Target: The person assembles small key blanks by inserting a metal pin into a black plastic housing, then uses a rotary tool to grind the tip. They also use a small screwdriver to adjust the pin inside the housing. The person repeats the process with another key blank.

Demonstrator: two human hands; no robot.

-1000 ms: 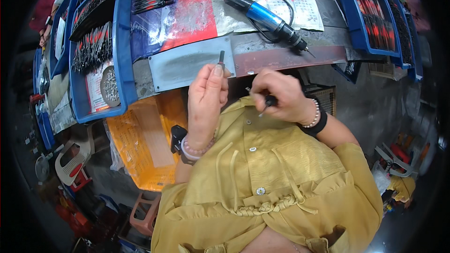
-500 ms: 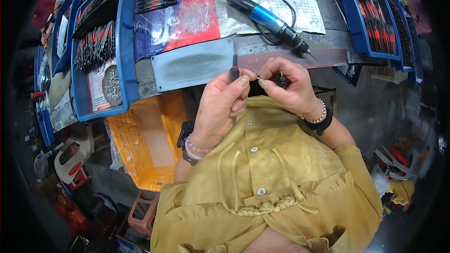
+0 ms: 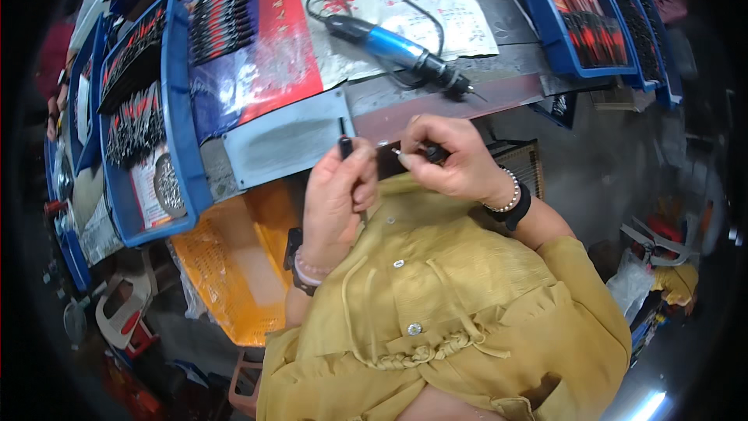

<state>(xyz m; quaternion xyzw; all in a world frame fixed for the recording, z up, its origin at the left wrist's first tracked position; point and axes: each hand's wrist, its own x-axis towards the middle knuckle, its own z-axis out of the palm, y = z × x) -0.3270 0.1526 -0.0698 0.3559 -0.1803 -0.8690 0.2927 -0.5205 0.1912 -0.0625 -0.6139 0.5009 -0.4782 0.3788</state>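
My left hand (image 3: 339, 191) is closed in front of my body, near the bench edge. Between its thumb and fingers a slim black stick (image 3: 345, 144) stands upright, thinner at the top. My right hand (image 3: 454, 157), a short way to the right, is closed too. Its thumb and forefinger pinch a tiny silvery piece (image 3: 396, 151), too small to name. A black rounded part (image 3: 435, 153) shows among its curled fingers; the rest of it is hidden. The fingertips of the two hands are apart.
Beyond my hands lies a blue and black electric screwdriver (image 3: 397, 51) with a cord. A grey plate (image 3: 257, 164) is at the bench edge. Blue bins (image 3: 204, 179) hold black-and-red sticks and a dish of small metal parts (image 3: 169, 187). An orange crate (image 3: 269, 308) stands below left.
My hands have drawn apart; before, their fingertips met at a small piece. The silvery piece is now in my right fingers alone. The whole view has also tilted and shifted.
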